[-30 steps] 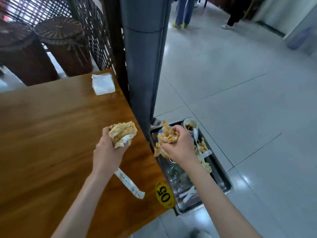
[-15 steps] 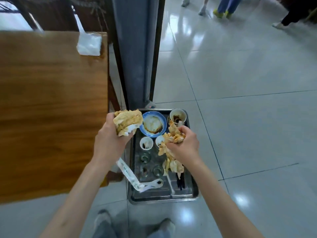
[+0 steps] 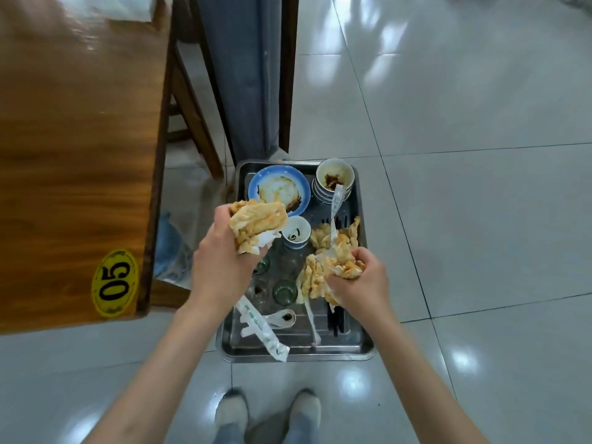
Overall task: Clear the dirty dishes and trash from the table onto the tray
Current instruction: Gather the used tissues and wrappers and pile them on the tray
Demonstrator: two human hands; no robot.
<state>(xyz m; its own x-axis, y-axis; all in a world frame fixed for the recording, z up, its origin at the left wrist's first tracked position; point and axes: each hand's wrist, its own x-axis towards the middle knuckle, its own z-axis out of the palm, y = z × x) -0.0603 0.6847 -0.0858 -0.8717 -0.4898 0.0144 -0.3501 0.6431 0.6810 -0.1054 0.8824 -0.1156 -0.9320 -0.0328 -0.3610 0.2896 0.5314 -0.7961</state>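
Dirty dishes already fill the metal tray, which sits on the tiled floor in front of your shoes, just right of the wooden worktop. Your left hand grips a crumpled wad of stained napkins, held above the tray's left side and partly covering the blue-rimmed plate. A long paper chopstick sleeve hangs below that hand, its lower end over the tray's near edge. Your right hand is curled tight round a second clump of greasy tissue, which trails down over the tray's middle.

At the far end of the tray you can see the plate smeared with sauce and, beside it to the right, a stack of small bowls with brown residue in the top one. A small white cup stands just below the plate, with several clear glasses nearer to you. More crumpled tissue lies on the right side of the tray, and another paper strip leans across it from the bowls. A white spoon and dark chopsticks lie toward the near end.

On the worktop's near corner is a yellow oval sticker marked 05. A grey pillar rises behind the tray.
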